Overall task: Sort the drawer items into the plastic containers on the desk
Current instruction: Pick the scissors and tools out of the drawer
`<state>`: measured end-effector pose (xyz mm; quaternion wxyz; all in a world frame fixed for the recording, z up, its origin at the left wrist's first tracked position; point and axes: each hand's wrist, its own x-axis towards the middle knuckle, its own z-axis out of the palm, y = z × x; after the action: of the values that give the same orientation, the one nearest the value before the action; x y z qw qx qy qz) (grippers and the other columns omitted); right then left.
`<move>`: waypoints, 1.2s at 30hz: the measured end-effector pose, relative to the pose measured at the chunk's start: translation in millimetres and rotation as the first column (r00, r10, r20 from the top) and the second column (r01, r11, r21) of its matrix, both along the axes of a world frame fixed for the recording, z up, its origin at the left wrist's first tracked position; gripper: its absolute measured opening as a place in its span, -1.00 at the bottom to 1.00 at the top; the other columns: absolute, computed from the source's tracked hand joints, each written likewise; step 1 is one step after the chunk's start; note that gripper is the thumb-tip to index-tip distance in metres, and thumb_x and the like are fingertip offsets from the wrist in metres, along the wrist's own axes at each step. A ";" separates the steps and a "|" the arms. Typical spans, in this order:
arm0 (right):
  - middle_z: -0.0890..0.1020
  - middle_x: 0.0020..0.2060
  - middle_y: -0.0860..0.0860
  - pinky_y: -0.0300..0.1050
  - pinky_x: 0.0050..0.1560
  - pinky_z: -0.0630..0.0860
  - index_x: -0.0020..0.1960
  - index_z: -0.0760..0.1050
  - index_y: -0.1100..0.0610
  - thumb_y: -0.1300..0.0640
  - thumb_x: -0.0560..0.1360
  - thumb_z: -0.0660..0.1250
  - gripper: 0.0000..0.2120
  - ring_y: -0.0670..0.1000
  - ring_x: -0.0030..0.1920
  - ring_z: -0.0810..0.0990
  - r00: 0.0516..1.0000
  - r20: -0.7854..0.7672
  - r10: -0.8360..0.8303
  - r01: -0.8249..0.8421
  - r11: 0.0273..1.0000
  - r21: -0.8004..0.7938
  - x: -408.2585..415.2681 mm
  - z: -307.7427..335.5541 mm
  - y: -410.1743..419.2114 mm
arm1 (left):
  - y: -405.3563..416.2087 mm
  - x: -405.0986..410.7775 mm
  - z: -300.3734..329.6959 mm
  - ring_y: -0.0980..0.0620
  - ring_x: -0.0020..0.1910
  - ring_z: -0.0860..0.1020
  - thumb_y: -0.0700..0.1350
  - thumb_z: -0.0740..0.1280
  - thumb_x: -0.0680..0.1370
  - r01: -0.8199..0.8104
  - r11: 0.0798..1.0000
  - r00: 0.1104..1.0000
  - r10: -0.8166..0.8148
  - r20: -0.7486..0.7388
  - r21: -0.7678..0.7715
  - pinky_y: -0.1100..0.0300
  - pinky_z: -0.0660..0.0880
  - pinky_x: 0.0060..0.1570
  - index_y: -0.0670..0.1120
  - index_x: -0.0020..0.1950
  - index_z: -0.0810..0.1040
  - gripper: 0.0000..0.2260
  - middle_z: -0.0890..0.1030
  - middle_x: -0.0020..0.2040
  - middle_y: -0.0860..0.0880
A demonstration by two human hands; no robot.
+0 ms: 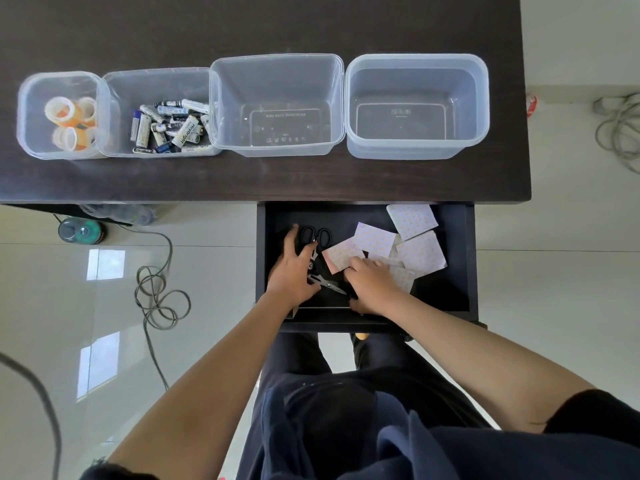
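Observation:
An open dark drawer [457, 258] under the desk edge holds black-handled scissors [314, 236], a second pair with bare metal blades [327, 283] and several pale patterned paper packets [415, 237]. My left hand [293, 268] lies over the scissors, fingers spread on them. My right hand [372, 282] rests on the packets at the drawer's middle, fingers curled on one. Four clear plastic containers stand in a row on the desk: tape rolls [71, 121] in the leftmost, batteries [169, 128] in the second, the third container [277, 64] and the fourth container [415, 62] empty.
The dark desk [242, 178] spans the top of the view. Cables [157, 299] coil on the tiled floor to the left, beside a round green-topped object [83, 230]. More cable [620, 133] lies at the far right. My legs are below the drawer.

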<state>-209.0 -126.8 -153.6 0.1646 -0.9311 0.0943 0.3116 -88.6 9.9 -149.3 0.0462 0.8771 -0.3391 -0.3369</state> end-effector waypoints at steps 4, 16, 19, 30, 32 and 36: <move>0.52 0.13 0.06 0.00 0.13 0.39 0.13 0.47 0.16 0.22 0.37 0.32 -0.68 0.14 0.07 0.53 0.999 0.018 -0.051 0.051 0.999 -0.010 -2.7 3.0 -3.4 | -7.9 11.5 4.5 -0.11 0.16 0.52 -0.03 0.56 0.32 0.065 0.997 0.997 -0.064 -0.031 0.040 0.09 0.58 0.02 0.09 0.48 0.19 -0.17 -0.04 0.54 0.02; 0.53 -0.03 0.04 -0.06 -0.06 0.42 0.03 0.46 0.15 0.19 0.37 0.31 -0.77 0.07 -0.10 0.54 0.981 0.051 -0.189 0.186 0.981 0.053 -17.7 15.4 -22.9 | -34.3 25.9 7.5 -0.13 -0.03 0.58 -0.09 0.58 0.27 0.074 0.989 0.997 -0.070 -0.035 0.127 0.06 0.55 -0.21 0.12 0.53 -0.03 0.03 0.44 0.27 -0.14; 0.53 -0.02 0.02 -0.13 -0.16 0.36 0.09 0.47 0.14 0.19 0.38 0.31 -0.73 0.06 -0.09 0.54 0.967 0.065 -0.245 0.238 0.966 0.102 -19.4 17.9 -24.9 | -40.5 29.1 10.8 -0.13 -0.06 0.58 -0.11 0.59 0.23 0.086 0.986 0.996 -0.081 -0.038 0.145 0.07 0.53 -0.25 0.06 0.43 0.15 -0.10 0.50 0.14 -0.15; 0.43 -0.13 -0.06 -0.13 -0.26 0.40 -0.12 0.34 0.01 0.16 0.38 0.34 -0.81 0.03 -0.17 0.46 0.857 0.063 -0.511 0.472 0.829 0.299 -25.4 32.8 -29.4 | -27.9 11.5 18.1 -0.03 -0.23 0.56 -0.16 0.53 0.28 -0.095 0.994 0.993 0.098 -0.062 0.055 0.08 0.58 -0.30 -0.06 0.20 0.24 -0.37 0.53 0.00 -0.09; 0.44 -0.18 -0.06 -0.21 -0.32 0.30 -0.13 0.36 0.05 0.18 0.36 0.37 -0.80 -0.01 -0.20 0.43 0.826 0.092 -0.556 0.498 0.796 0.345 -25.0 38.1 -29.2 | -24.1 8.0 23.2 0.00 -0.25 0.55 -0.19 0.51 0.30 -0.142 0.990 0.988 0.142 -0.061 0.009 0.14 0.51 -0.37 -0.05 0.18 0.24 -0.41 0.53 -0.02 -0.08; 0.49 -0.37 -0.04 -0.19 -0.34 0.35 -0.23 0.39 0.08 0.22 0.33 0.40 -0.82 -0.06 -0.37 0.42 0.725 0.138 -0.675 0.543 0.683 0.488 -26.0 53.0 -27.0 | -14.6 1.5 40.0 0.02 -0.14 0.52 -0.23 0.49 0.34 -0.285 0.955 0.956 0.278 -0.090 -0.086 0.12 0.57 -0.18 -0.04 0.25 0.29 -0.42 0.47 0.11 -0.07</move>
<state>-235.0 -153.8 -100.6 0.4659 -0.8235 0.3072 0.1017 -87.2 -4.7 -109.2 0.1495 0.8996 -0.2247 -0.3432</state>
